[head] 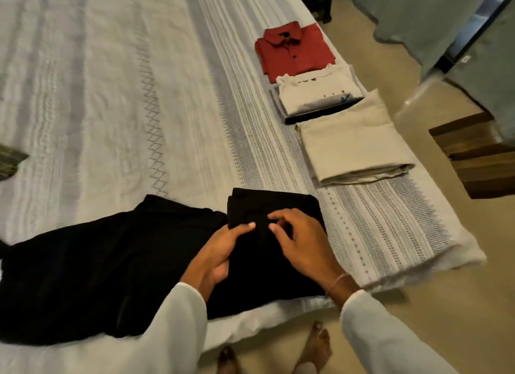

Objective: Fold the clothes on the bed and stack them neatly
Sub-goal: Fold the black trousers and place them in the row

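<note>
A black garment (92,276) lies across the near edge of the bed (111,94), its right end folded over into a thick layer. My left hand (220,251) grips the left side of that folded part, thumb on top. My right hand (301,239) rests on the fold with fingers curled, pinching the black cloth near its middle. Along the bed's right edge lie three folded pieces in a row: a red collared shirt (298,52), a white printed top (317,94) and a beige folded garment (351,142).
A dark checked cloth (9,161) pokes in at the left edge of the bed. Beyond the bed's right side are a beige floor (418,276), a grey covered object (434,16) and a wooden piece (479,156). My bare feet (312,345) stand at the bed's near edge.
</note>
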